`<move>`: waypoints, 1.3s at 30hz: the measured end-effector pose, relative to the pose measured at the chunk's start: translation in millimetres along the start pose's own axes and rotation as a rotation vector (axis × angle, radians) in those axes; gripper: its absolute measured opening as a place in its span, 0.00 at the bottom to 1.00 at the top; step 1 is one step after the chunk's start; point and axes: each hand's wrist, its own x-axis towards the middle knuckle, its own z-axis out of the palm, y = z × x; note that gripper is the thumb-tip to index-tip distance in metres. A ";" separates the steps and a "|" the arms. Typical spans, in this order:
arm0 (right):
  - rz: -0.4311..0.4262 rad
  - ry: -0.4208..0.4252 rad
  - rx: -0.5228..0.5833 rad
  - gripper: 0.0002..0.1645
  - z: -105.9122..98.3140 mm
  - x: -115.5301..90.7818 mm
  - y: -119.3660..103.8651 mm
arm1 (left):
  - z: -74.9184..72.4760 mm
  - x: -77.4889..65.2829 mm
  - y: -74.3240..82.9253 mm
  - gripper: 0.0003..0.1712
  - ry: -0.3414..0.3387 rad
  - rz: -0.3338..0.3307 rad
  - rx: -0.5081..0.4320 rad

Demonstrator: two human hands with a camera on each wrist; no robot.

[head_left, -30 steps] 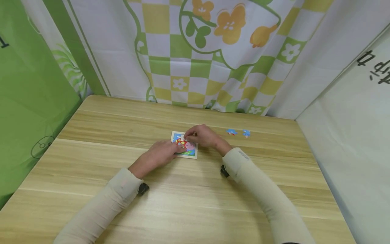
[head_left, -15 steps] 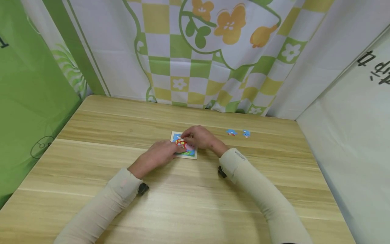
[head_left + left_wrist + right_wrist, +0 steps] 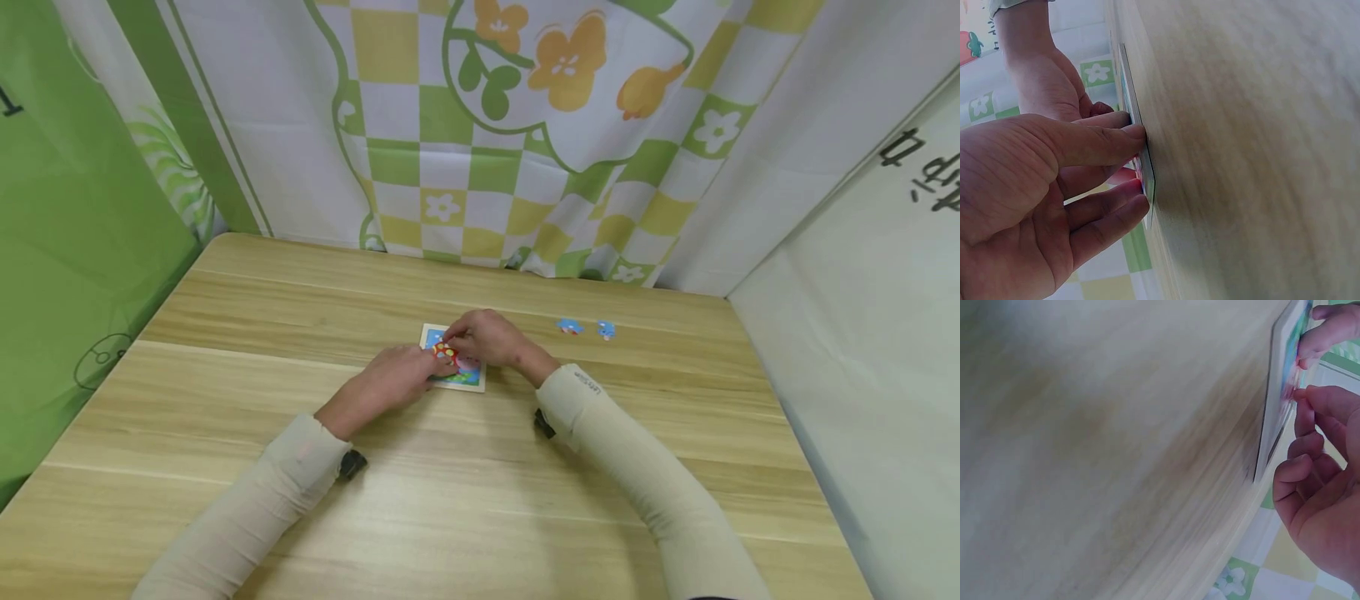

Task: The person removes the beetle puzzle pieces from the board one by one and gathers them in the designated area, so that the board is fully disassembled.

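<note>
A small square jigsaw puzzle (image 3: 468, 387) with a pale frame lies flat on the table, its picture blue, red, pink and green. My left hand (image 3: 393, 377) rests on its left side, fingers extended over the picture. In the left wrist view, the thumb and fingers of that hand (image 3: 1029, 181) reach the board's near edge. From the right, my right hand (image 3: 489, 336) pinches a puzzle piece at the picture's upper part, thumb and index tips together. The right wrist view shows those fingertips (image 3: 1310, 394) right at the picture's surface; they mostly hide the piece.
Two loose blue puzzle pieces, one with red (image 3: 570, 327) and another beside it (image 3: 606, 330), lie on the table to the right of the puzzle. The wooden table (image 3: 480, 500) ends at a patterned curtain (image 3: 480, 192) behind.
My right hand has shifted slightly left over the puzzle, and the pale gap near its fingertips now shows blue. The left hand and the two loose pieces have stayed put.
</note>
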 end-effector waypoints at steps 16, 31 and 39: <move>0.173 0.038 0.108 0.06 4.7 1.5 -6.1 | 0.2 0.3 0.0 0.20 -0.011 0.004 0.009; 0.127 0.081 -0.030 0.06 9.2 4.7 -3.9 | -0.2 0.7 0.4 0.20 -0.018 -0.013 -0.024; 0.105 0.103 -0.075 0.05 10.4 3.9 -5.5 | -0.6 0.9 0.0 0.18 -0.012 -0.017 -0.028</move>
